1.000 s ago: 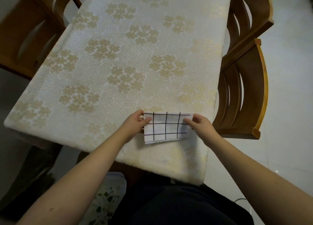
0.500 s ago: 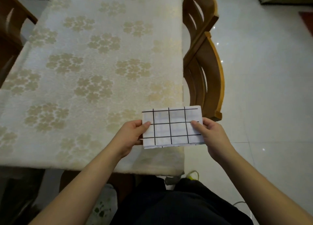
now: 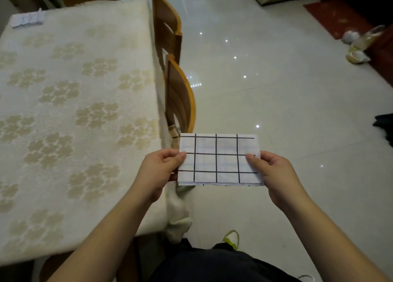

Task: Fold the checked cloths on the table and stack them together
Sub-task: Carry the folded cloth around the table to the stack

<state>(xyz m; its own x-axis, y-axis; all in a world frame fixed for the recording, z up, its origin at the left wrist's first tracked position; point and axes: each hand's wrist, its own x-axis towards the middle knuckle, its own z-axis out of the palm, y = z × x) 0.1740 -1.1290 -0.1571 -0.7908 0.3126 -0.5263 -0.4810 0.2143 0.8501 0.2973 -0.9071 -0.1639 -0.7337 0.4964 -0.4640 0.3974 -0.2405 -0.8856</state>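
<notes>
Folded white cloth with a black grid of checks (image 3: 219,159), held flat in the air off the right edge of the surface, above the pale glossy tiled floor (image 3: 276,90). Layered edges showing along its near side. Left hand (image 3: 158,171) closed in a pinch on the cloth's left edge, thumb on top, fingers curled beneath. Right hand (image 3: 274,171) closed the same way on the right edge, thumb tip lying on the middle grid line. Both grips firm on the cloth, forearms reaching in from the bottom of the view.

To the left, the surface under a cream tablecloth with faded gold flower clusters (image 3: 74,111), its corner hanging down in a bunched fold just beside the left wrist. At the far left corner of that surface, a small white bundle (image 3: 27,20), possibly more folded cloths, too blurred to be sure. Two curved-back wooden chairs (image 3: 180,99) tucked against the right side of the surface, the nearer one partly hidden behind the held cloth. Dark red rug (image 3: 340,18) at the far right of the floor. Dark trousers and one pale shoe with yellow-green trim (image 3: 231,238) at the bottom.
</notes>
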